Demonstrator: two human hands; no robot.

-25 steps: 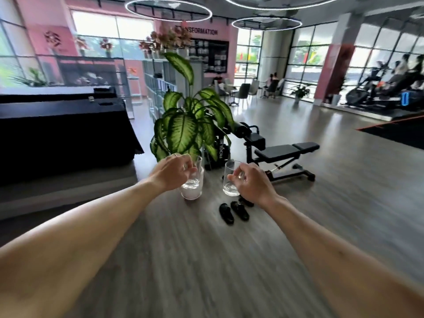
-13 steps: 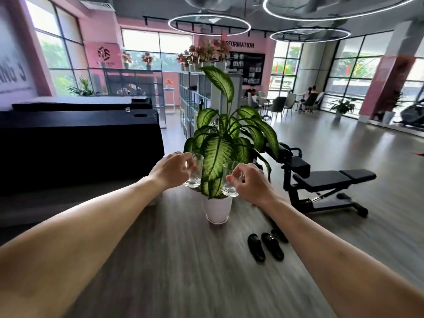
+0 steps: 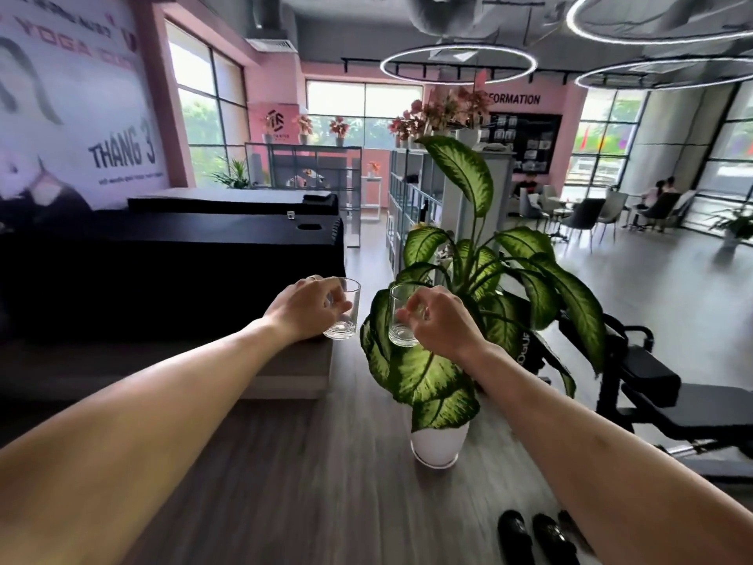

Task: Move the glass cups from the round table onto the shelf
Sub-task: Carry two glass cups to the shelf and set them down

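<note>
I carry two clear glass cups in front of me at chest height. My left hand is shut on one glass cup, gripping its side. My right hand is shut on the other glass cup, which hangs in front of the plant's leaves. Both cups are upright and look empty. A grey open shelf unit stands further ahead, right of the dark tables. No round table is in view.
A large leafy plant in a white pot stands on the wooden floor directly ahead. Black-covered tables fill the left. A black weight bench is on the right, black shoes lie near my feet. People sit far back right.
The view has swung left and moved forward: the plant is now closer and lower, the bench has slid to the right edge. Both hands keep their cups.
</note>
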